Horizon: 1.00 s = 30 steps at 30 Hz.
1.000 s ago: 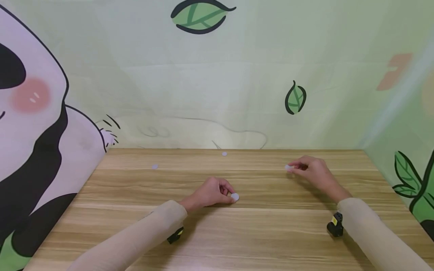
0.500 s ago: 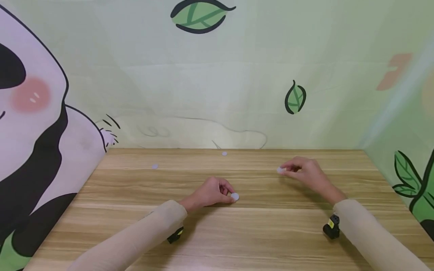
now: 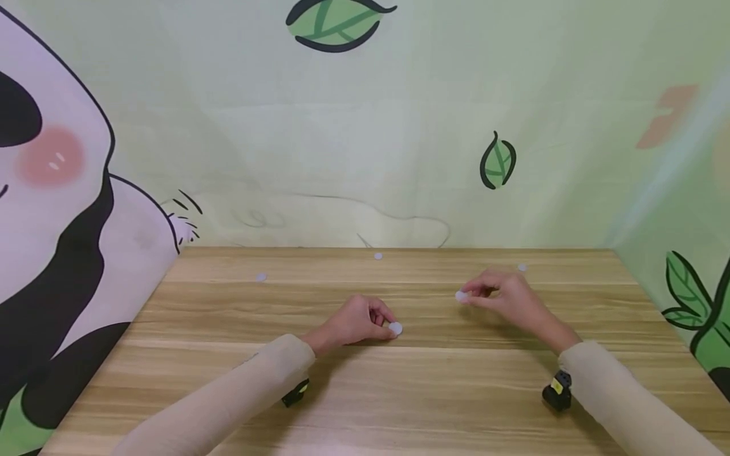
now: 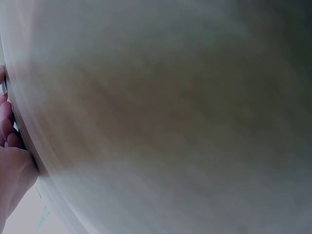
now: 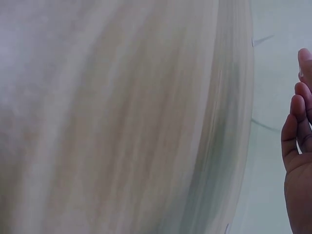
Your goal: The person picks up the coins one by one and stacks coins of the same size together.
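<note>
Near the middle of the wooden table [image 3: 365,405], my left hand [image 3: 360,320] pinches a small white disc [image 3: 396,329] between thumb and finger. To its right and farther back, my right hand [image 3: 507,294] pinches another small white disc [image 3: 461,296] at its fingertips. Whether that second disc touches the table cannot be told. Only part of the left hand [image 4: 14,163] shows at the left edge of the left wrist view. In the right wrist view the right hand [image 5: 300,161] is cut off by the right edge.
Along the back part of the table lie a left disc [image 3: 261,277], a middle disc [image 3: 378,256] and a right disc [image 3: 522,268], all small and white. Behind the table stands a green wall [image 3: 365,145] printed with leaves and a panda.
My right hand has moved left and slightly toward me with its disc, uncovering the back-right disc on the table. The left hand has stayed in place.
</note>
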Tool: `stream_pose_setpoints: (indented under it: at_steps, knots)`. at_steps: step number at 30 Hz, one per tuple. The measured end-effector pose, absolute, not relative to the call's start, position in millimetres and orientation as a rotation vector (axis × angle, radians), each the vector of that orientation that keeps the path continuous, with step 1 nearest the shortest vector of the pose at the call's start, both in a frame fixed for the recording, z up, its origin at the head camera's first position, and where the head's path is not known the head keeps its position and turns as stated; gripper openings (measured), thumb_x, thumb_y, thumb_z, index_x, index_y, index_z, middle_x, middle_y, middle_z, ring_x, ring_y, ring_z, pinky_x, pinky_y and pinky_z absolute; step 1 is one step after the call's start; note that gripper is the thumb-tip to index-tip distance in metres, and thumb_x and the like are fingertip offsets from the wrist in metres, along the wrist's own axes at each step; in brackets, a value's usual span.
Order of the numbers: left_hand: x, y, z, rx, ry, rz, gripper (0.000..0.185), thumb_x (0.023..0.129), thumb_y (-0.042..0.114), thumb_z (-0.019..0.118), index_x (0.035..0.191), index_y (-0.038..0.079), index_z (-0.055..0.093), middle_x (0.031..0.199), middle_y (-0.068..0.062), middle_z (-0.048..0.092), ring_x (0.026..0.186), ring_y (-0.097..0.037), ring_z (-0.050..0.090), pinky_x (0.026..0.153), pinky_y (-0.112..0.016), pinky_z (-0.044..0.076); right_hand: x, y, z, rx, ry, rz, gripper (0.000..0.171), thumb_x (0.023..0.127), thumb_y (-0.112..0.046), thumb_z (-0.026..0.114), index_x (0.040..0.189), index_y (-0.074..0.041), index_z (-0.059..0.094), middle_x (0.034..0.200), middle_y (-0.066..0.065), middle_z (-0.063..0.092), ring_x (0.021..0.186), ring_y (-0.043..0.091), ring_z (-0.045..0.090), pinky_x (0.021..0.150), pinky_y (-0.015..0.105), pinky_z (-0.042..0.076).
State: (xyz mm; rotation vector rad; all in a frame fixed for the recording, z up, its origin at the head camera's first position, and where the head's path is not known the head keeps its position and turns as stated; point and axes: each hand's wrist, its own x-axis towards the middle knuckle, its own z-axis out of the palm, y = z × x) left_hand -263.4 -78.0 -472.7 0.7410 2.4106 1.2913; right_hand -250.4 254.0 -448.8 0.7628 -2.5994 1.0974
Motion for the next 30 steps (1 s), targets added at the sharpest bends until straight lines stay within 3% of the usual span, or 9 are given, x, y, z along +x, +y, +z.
stream_pose_setpoints:
  at_steps: [30]
  knots:
    - [-266,-76,-473,0.734,2.413,1.277,0.016,0.08,0.012,0.088,0.091,0.008,0.078,0.073,0.006,0.057,0.067,-0.005,0.049,0.061,-0.019,0.04,-236,240,-464,0.912,-2.888,1.029,0.012,0.087,-0.028,0.082,0.094,-0.018,0.082,0.082,-0.013,0.067,0.073,0.004,0.055,0.065,0.022,0.048]
